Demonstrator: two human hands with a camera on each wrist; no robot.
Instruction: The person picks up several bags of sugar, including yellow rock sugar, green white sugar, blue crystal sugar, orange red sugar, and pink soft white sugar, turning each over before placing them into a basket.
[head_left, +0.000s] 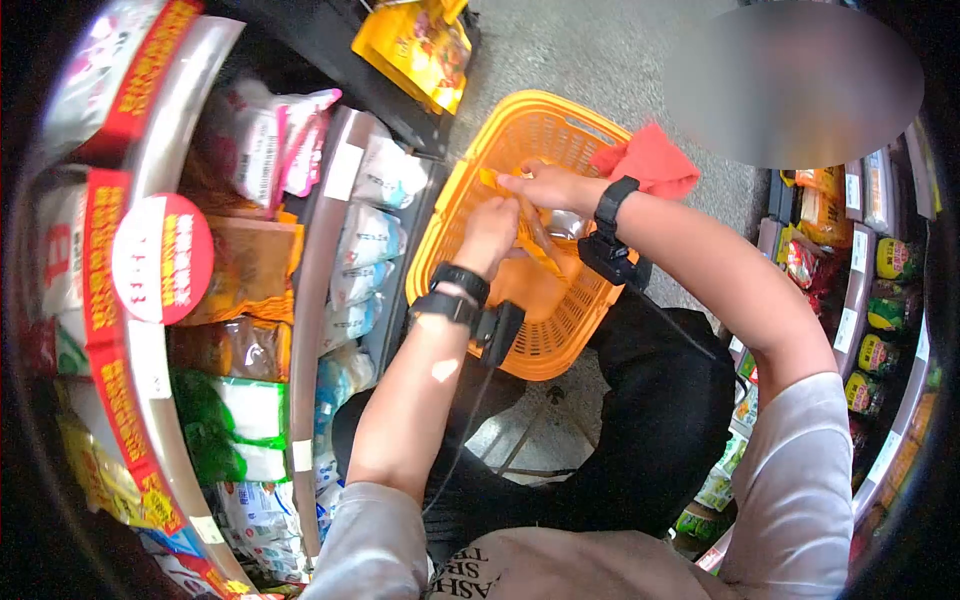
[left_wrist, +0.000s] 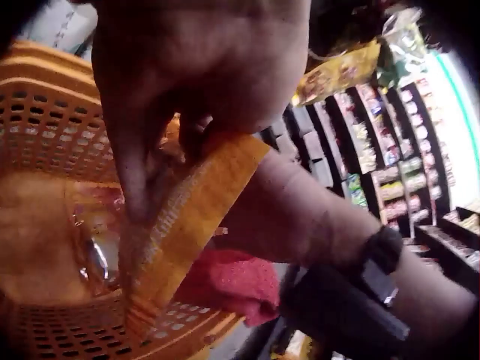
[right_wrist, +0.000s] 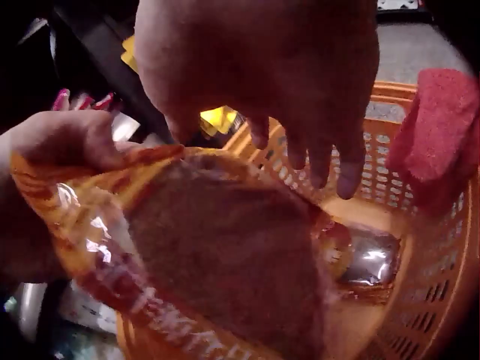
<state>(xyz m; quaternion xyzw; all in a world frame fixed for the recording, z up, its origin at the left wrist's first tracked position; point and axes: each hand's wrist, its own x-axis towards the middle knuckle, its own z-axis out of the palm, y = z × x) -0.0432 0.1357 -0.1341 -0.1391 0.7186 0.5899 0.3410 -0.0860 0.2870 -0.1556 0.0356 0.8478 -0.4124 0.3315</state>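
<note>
An orange basket stands on the floor in front of me. My left hand pinches the edge of an orange snack packet with brown contents and holds it over the basket. In the right wrist view this packet fills the middle, gripped at its top corner by the left hand. My right hand hovers just above the packet's upper edge with fingers hanging loose and straight. A shiny packet lies on the basket's bottom. A red cloth hangs over the far rim.
Shelves of bagged food rise close on the left, with red price strips. More shelves of snacks run along the right. Yellow packets lie on a dark low shelf beyond the basket. Grey floor shows behind.
</note>
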